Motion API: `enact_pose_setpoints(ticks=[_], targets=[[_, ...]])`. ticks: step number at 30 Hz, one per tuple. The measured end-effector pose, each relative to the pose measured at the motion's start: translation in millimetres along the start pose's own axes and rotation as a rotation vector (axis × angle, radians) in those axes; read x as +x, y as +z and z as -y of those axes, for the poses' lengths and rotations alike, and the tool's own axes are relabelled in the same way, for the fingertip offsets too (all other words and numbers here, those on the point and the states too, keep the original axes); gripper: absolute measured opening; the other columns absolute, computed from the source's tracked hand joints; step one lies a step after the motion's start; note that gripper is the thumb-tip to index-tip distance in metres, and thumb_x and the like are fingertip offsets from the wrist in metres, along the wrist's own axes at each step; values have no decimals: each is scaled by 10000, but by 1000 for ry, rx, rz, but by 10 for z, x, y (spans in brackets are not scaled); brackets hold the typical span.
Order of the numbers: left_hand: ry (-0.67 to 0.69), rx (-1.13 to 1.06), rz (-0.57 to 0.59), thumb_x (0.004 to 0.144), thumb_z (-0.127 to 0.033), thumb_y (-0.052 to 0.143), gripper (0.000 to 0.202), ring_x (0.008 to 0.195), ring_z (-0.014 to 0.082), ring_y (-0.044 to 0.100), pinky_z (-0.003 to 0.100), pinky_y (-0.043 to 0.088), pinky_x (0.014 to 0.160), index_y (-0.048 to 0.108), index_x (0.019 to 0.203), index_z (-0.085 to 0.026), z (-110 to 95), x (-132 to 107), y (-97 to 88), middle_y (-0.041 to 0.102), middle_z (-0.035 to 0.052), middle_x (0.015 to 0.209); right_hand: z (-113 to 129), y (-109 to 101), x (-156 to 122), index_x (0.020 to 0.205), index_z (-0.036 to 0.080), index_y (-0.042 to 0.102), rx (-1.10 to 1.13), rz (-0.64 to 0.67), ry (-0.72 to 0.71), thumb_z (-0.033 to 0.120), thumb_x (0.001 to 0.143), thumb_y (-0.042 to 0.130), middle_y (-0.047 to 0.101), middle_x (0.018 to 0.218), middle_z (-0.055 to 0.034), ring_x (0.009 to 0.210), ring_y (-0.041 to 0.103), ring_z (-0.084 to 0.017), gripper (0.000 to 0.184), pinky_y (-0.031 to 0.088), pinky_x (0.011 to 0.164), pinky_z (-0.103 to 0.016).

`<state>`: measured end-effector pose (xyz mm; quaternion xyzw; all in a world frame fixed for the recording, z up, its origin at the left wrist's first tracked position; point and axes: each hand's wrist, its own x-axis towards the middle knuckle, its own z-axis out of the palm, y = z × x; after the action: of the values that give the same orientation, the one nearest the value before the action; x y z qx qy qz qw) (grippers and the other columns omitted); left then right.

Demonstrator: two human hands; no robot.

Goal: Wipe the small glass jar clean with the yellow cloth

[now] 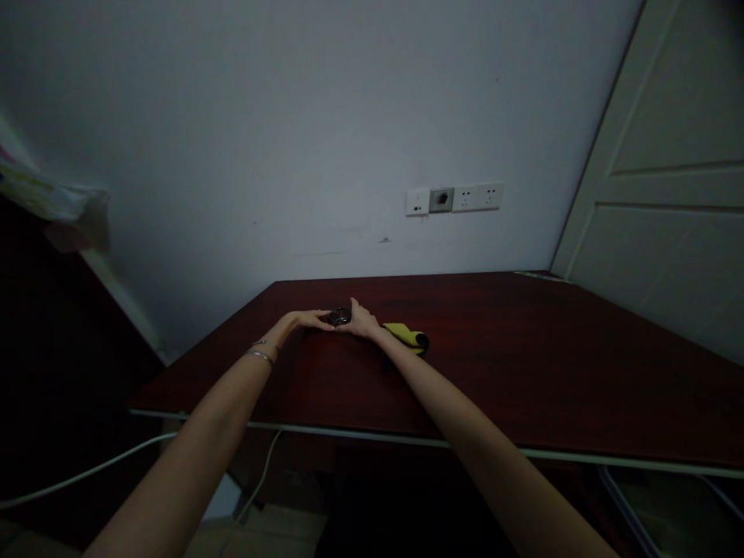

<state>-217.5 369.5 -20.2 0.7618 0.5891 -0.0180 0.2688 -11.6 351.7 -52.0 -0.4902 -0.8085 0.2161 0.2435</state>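
Observation:
A small, dark, shiny round-looking object (pixel 340 316) is between my two hands, low over the far-left part of the dark red table (pixel 494 356). It is too small and dim to name its kind. My left hand (pixel 314 318), with bracelets on the wrist, grips its left side with the fingers. My right hand (pixel 361 320) holds its right side, one digit pointing up and the others against the near edge. Just right of my right wrist lies a yellow and black soft-looking item (pixel 405 335), curled at its right end and partly hidden by my forearm.
Behind the table rises a pale wall with a row of sockets (pixel 477 198). A white panelled door (pixel 668 209) stands at the right. White cables (pixel 264 469) hang below the table's front edge. Plastic-looking bags (pixel 52 194) are at the far left.

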Motion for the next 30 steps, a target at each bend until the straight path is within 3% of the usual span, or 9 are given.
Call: enact_pose_setpoints(ticks=[5,7,10,14,17,19,22,25,30], targets=[[-61,76,45,469,-651,657,1186,1355,343,61,448,153,1066,115,1412,-181,-100,-71,-64,110,143,1478,-15,-105,-24,1410,105,19,56,73,1,541,571,695,432,1316,-231,1208,433,-333,1163,356,958,-436],[-124,160,66,459,-607,680,1251,1351,328,127,398,227,1051,31,1413,-124,-216,-80,-143,79,181,1471,-29,-240,-33,1402,74,118,75,49,-8,494,633,665,418,1331,-227,1220,428,-301,1032,367,965,-377],[-222,396,25,529,-507,660,1135,1341,306,189,346,258,1043,84,1406,-74,-503,-55,-291,150,198,1456,-80,-521,-76,1318,78,366,48,-29,-41,367,694,632,479,1296,-179,1192,467,-257,738,381,958,-314],[-228,469,-123,630,-490,590,998,1347,384,36,476,168,1057,112,1407,-85,-1001,7,-381,72,218,1466,-240,-904,-267,1178,106,543,27,-41,-64,257,703,620,590,1171,-132,1074,560,-226,504,424,902,-289],[-50,508,-339,721,-433,531,754,1344,372,97,477,177,1051,281,1366,-131,-1339,31,-282,184,200,1453,-381,-1120,-528,1085,153,617,-3,7,-122,267,710,628,654,1055,-96,970,611,-215,392,464,826,-276],[112,487,-353,759,-404,498,624,1334,338,168,444,210,1046,376,1319,-156,-1511,39,-152,277,172,1426,-448,-1210,-738,1060,171,635,-54,32,-120,337,703,645,656,1052,-97,963,612,-233,394,465,830,-303],[355,477,-264,781,-313,481,478,1269,265,322,367,250,1038,496,1224,-133,-1675,63,89,448,134,1324,-501,-1245,-1050,1160,178,572,-79,154,-253,468,678,645,616,1135,-106,1018,584,-253,567,447,873,-348],[563,444,-151,755,-182,484,397,1139,211,472,310,319,989,567,1137,-116,-1738,116,338,567,112,1199,-551,-1179,-1283,1288,175,439,-92,195,-377,447,597,717,514,1273,-120,1150,491,-267,793,378,964,-364],[630,334,-32,738,-83,419,426,960,155,586,240,413,856,575,1128,-152,-1703,176,649,631,66,1110,-727,-1055,-1426,1238,181,486,-87,154,-388,224,711,615,598,1159,-101,1009,578,-223,545,420,870,-317]])
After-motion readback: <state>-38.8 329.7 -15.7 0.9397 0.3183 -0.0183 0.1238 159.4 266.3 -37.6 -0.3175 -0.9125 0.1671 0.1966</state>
